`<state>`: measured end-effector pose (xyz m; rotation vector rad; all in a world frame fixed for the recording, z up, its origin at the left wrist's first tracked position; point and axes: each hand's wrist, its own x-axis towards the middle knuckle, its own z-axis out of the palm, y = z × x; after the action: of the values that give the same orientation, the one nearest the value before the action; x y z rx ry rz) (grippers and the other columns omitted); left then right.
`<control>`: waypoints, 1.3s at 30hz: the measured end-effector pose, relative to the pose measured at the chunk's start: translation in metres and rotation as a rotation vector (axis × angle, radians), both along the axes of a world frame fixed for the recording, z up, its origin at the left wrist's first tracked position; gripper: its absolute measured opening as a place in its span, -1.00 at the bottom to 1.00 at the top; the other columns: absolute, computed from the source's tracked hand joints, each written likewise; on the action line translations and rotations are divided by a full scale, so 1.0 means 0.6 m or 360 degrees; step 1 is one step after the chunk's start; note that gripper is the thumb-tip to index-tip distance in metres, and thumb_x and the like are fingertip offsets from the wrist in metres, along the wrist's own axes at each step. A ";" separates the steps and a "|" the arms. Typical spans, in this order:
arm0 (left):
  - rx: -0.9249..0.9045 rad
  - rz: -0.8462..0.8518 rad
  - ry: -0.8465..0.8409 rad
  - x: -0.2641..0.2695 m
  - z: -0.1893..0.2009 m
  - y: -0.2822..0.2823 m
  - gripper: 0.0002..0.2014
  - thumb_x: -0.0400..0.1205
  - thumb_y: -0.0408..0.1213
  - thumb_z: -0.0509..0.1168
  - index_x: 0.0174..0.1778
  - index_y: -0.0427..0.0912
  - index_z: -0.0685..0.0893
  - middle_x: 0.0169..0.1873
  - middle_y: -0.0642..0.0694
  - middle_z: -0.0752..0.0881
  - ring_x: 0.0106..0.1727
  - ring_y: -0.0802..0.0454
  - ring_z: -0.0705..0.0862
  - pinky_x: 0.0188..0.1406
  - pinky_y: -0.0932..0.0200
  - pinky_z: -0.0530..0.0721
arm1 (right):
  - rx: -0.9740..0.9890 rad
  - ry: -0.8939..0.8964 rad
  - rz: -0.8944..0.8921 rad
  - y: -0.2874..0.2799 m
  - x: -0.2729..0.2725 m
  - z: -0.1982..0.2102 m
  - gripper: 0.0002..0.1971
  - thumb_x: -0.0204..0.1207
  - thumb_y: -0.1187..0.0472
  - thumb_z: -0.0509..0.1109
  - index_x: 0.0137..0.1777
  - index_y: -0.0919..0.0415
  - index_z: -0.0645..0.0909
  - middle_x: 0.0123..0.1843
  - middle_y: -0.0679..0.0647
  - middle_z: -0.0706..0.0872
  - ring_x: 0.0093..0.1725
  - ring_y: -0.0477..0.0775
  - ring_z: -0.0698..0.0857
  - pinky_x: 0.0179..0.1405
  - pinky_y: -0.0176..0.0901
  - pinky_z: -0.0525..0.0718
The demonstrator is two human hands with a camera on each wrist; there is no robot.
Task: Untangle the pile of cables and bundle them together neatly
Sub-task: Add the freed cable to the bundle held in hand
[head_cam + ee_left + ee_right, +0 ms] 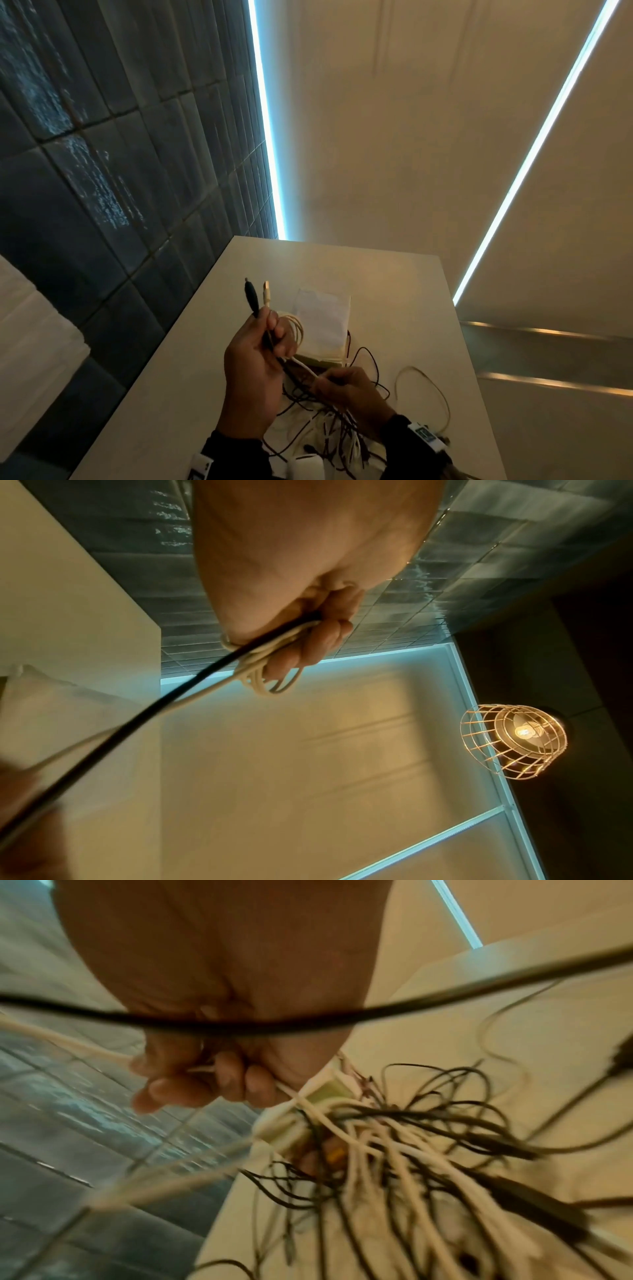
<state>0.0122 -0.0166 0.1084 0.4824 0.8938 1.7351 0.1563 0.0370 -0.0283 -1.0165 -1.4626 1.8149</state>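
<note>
My left hand (pixel 263 342) is raised above the table (pixel 404 291) and grips a black cable (pixel 251 296) and a cream cable (pixel 267 291), both plug ends pointing up. Cream loops (pixel 296 325) hang beside its fingers; in the left wrist view these loops (pixel 260 680) wrap by the curled fingers (pixel 318 639). My right hand (pixel 337 382) pinches a white cable (pixel 303 365) stretched from the left hand. In the right wrist view its fingers (pixel 212 1085) curl around thin cables. Below both hands lies the tangled pile (pixel 329 428) of black and white cables (pixel 394 1150).
A white box or packet (pixel 323 322) sits on the table behind the hands. A cream cable loop (pixel 424 387) lies to the right of the pile. A dark tiled wall (pixel 120 171) runs along the table's left edge. A caged lamp (pixel 514 734) hangs overhead.
</note>
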 end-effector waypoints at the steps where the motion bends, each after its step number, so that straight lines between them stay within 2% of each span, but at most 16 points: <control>1: 0.0005 -0.0008 0.0003 -0.001 0.000 -0.001 -0.69 0.73 -0.23 0.03 -0.35 -0.20 0.41 -0.49 -0.07 0.39 -0.53 0.06 0.28 -0.41 0.12 0.25 | 0.0001 -0.0051 -0.0027 -0.001 0.004 -0.012 -0.76 0.41 0.04 0.47 -0.26 0.22 0.79 -0.36 0.18 0.67 -0.34 0.11 0.54 -0.27 -0.13 0.50; 3: 0.0004 -0.0016 -0.0002 0.000 0.000 -0.003 -0.70 0.71 -0.23 0.05 -0.36 -0.20 0.41 -0.50 -0.07 0.38 -0.54 0.06 0.30 -0.42 0.12 0.27 | 0.0007 -0.0118 -0.0062 0.000 0.006 -0.031 -0.77 0.41 0.03 0.43 -0.30 0.18 0.77 -0.41 0.13 0.62 -0.40 0.04 0.50 -0.36 -0.21 0.44; 8: 0.0049 -0.0009 0.0025 -0.003 0.001 -0.004 -0.71 0.69 -0.22 0.08 -0.35 -0.22 0.42 -0.49 -0.09 0.41 -0.54 0.05 0.31 -0.42 0.13 0.29 | 0.0168 -0.0271 -0.0036 0.006 -0.001 -0.043 -0.74 0.62 0.20 0.31 -0.26 0.17 0.75 -0.38 0.00 0.63 -0.35 -0.07 0.52 -0.28 -0.23 0.46; 13: 0.0062 0.0068 0.0097 -0.015 0.007 -0.008 -0.69 0.72 -0.23 0.04 -0.35 -0.21 0.41 -0.48 -0.07 0.38 -0.54 0.07 0.24 -0.44 0.16 0.27 | 0.0221 -0.0324 -0.0040 0.012 0.011 -0.065 -0.77 0.61 0.29 0.32 -0.22 0.26 0.76 -0.39 0.04 0.68 -0.35 0.01 0.58 -0.27 -0.13 0.54; 17: -0.0064 0.0096 0.0164 -0.029 0.003 -0.009 -0.68 0.75 -0.24 0.03 -0.34 -0.20 0.40 -0.48 -0.07 0.35 -0.56 0.09 0.22 -0.46 0.16 0.24 | 0.0288 -0.0390 -0.0119 0.019 0.013 -0.065 -0.80 0.53 0.27 0.42 -0.30 0.18 0.78 -0.43 0.02 0.72 -0.39 -0.06 0.64 -0.29 -0.19 0.60; 20: -0.0197 0.0078 0.0269 -0.032 0.003 -0.006 -0.69 0.75 -0.26 0.04 -0.33 -0.20 0.41 -0.47 -0.08 0.36 -0.56 0.10 0.23 -0.43 0.13 0.20 | 0.0233 -0.0219 -0.0311 0.027 0.011 -0.028 -0.81 0.49 0.32 0.47 -0.36 0.26 0.72 -0.48 0.01 0.66 -0.43 -0.07 0.59 -0.39 -0.31 0.56; 24: -0.0342 0.0098 0.0339 -0.016 -0.003 0.000 -0.66 0.77 -0.27 0.03 -0.36 -0.20 0.40 -0.51 -0.08 0.37 -0.56 0.07 0.27 -0.39 0.09 0.20 | 0.0128 0.0137 -0.0452 0.042 0.002 0.046 -0.83 0.46 0.34 0.51 -0.28 0.45 0.67 -0.45 0.13 0.61 -0.42 0.04 0.53 -0.44 -0.22 0.50; 27: -0.0468 0.0091 0.0283 0.003 -0.014 0.007 -0.65 0.76 -0.26 0.06 -0.36 -0.21 0.44 -0.49 -0.12 0.49 -0.45 -0.02 0.40 -0.34 0.09 0.34 | 0.0156 0.0301 -0.0368 0.043 -0.008 0.099 -0.87 0.45 0.35 0.51 -0.25 0.41 0.68 -0.45 0.16 0.62 -0.44 0.05 0.50 -0.46 -0.20 0.44; 30: -0.0537 0.0035 0.0185 0.013 -0.016 0.012 -0.67 0.74 -0.27 0.12 -0.36 -0.21 0.52 -0.34 -0.19 0.66 -0.31 -0.03 0.57 -0.19 0.10 0.51 | 0.0161 0.0463 -0.0182 0.027 -0.012 0.134 -0.93 0.45 0.46 0.46 -0.23 0.47 0.66 -0.44 0.13 0.67 -0.47 0.01 0.59 -0.48 -0.24 0.53; 32: -0.0511 -0.0004 0.0159 0.015 -0.013 0.013 -0.64 0.73 -0.26 0.13 -0.40 -0.21 0.57 -0.26 -0.22 0.71 -0.25 -0.04 0.60 -0.11 0.05 0.51 | 0.0169 0.0536 -0.0051 0.018 -0.010 0.137 -0.94 0.44 0.45 0.48 -0.20 0.47 0.68 -0.35 0.17 0.73 -0.35 0.13 0.64 -0.31 -0.10 0.62; 34: -0.0426 -0.0049 0.0033 0.012 -0.008 0.012 -0.65 0.72 -0.24 0.14 -0.39 -0.22 0.55 -0.25 -0.25 0.71 -0.17 -0.08 0.63 -0.02 0.00 0.54 | 0.0182 0.0502 0.0023 0.012 -0.006 0.131 -0.92 0.39 0.37 0.54 -0.20 0.41 0.72 -0.29 0.25 0.73 -0.26 0.21 0.63 -0.17 0.04 0.60; 36: -0.0295 -0.0111 -0.0113 0.009 -0.001 0.008 -0.67 0.72 -0.24 0.13 -0.37 -0.24 0.51 -0.32 -0.23 0.65 -0.19 -0.10 0.61 -0.01 0.01 0.57 | 0.0213 0.0396 0.0074 0.005 -0.002 0.120 -0.89 0.32 0.30 0.57 -0.24 0.35 0.75 -0.31 0.25 0.73 -0.26 0.18 0.63 -0.18 -0.01 0.59; 39: -0.0127 -0.0143 -0.0128 0.016 0.006 0.004 -0.70 0.71 -0.24 0.11 -0.34 -0.24 0.44 -0.40 -0.16 0.50 -0.32 -0.08 0.52 -0.12 0.02 0.50 | 0.0120 0.0389 0.0076 0.000 0.000 0.099 -0.94 0.32 0.30 0.55 -0.27 0.31 0.76 -0.36 0.19 0.72 -0.33 0.10 0.60 -0.26 -0.15 0.55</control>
<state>0.0216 -0.0140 0.1119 0.3914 0.8675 1.6200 0.1564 0.0371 0.0312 -0.7003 -1.4035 1.8303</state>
